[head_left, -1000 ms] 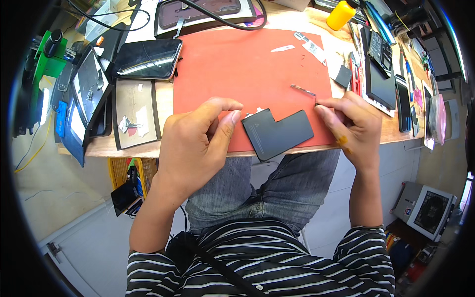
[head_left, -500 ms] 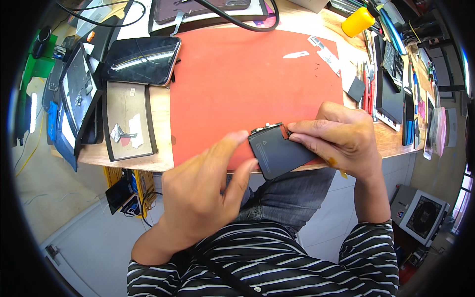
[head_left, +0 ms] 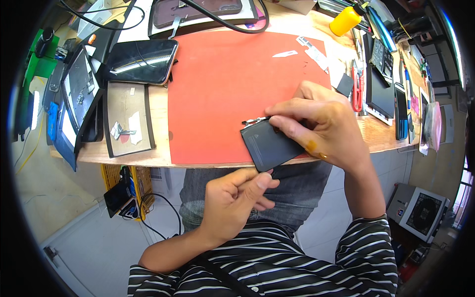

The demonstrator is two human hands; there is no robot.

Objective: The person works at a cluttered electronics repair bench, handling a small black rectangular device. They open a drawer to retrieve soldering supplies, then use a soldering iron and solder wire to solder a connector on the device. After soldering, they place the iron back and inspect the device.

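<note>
A flat black phone battery is tilted over the near edge of the orange-red work mat. Thin silvery connector parts run along its far edge. Thumb and fingers of my right hand are closed in a pinch at that far edge, by the battery's upper right corner; the hand covers the battery's right side. My left hand is below, with thumb and forefinger closed at the battery's near corner and the other fingers curled.
Left of the mat lie a dark-screened phone and a framed tray with scraps. White strips rest on the mat's far right. Beyond are red-handled pliers, a black box and a yellow bottle. A black cable arches over the back.
My left hand has moved from the battery's left side down to its near corner. My right hand has shifted left along the far edge, and a reddish piece seen there no longer shows.
</note>
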